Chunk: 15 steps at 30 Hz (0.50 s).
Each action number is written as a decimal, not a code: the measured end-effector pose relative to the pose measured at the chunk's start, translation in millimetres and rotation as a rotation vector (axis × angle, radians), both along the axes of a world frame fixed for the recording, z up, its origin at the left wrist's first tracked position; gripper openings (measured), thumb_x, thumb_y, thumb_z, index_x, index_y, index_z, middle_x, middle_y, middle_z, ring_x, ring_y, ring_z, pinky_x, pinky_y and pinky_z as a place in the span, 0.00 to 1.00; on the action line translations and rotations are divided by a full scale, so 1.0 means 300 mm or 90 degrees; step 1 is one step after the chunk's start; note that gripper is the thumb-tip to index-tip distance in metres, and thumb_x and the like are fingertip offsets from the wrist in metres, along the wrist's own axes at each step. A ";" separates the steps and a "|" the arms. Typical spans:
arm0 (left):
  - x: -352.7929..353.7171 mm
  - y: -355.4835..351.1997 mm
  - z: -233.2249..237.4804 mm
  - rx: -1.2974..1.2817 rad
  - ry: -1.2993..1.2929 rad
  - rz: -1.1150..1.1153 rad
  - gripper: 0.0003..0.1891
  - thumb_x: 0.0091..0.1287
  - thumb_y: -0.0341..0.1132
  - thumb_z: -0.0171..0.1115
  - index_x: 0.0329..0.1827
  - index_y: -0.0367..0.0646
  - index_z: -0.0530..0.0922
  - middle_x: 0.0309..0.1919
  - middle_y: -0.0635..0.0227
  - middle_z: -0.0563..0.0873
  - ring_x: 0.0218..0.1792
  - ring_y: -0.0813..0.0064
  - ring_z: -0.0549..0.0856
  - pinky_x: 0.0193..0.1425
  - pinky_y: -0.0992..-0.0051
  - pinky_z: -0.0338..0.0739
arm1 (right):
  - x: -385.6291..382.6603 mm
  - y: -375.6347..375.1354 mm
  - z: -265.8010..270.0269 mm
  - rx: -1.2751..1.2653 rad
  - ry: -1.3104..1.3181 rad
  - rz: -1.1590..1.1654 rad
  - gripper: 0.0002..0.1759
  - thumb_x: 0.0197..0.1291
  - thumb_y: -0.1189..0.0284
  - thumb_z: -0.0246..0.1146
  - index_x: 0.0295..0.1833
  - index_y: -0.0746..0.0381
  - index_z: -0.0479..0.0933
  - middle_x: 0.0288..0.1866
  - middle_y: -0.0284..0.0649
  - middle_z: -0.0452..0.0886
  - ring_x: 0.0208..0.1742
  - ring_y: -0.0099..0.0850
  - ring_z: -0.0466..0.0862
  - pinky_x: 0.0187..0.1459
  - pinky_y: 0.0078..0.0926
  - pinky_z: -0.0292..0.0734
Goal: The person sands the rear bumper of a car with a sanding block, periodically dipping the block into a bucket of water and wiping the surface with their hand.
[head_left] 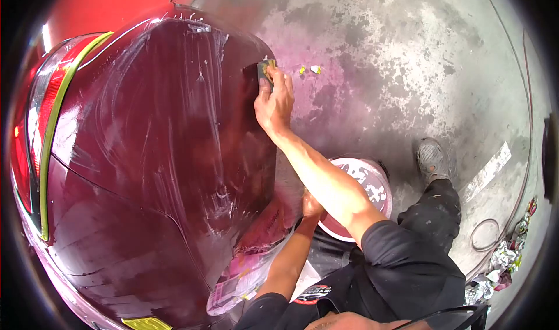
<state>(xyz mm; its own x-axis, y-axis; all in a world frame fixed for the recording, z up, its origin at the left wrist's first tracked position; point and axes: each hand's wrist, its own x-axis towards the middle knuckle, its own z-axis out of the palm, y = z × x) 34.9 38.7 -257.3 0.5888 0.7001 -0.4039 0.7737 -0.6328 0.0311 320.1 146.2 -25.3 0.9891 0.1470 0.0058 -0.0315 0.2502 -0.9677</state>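
Observation:
My right hand [274, 101] is closed on a small dark sanding pad [266, 69] with a yellowish face. It presses this pad near the right edge of a dark red, wet-looking car body panel [145, 114]. Whitish streaks and smears run down the panel. Lower down, my left hand [312, 204] is near the rim of a round bucket [372, 184], partly covered by my right forearm; its fingers are not clear to see. The bucket's pale top is spotted with splashes.
A tail light [43, 114] edged with yellow-green tape [55, 108] is at the left. Plastic masking film [241, 277] hangs below the panel. Small scraps [315, 69] lie on the stained concrete floor [372, 56]. A hose [529, 114] and crumpled wrappings [506, 254] are at the right.

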 end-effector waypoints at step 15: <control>0.044 -0.018 0.028 -0.123 -0.266 0.338 0.25 0.70 0.34 0.59 0.69 0.39 0.66 0.59 0.42 0.79 0.57 0.40 0.81 0.60 0.48 0.76 | -0.383 -0.144 -0.046 0.055 -0.091 0.006 0.26 0.63 0.83 0.64 0.67 0.63 0.75 0.61 0.55 0.80 0.65 0.54 0.78 0.64 0.48 0.77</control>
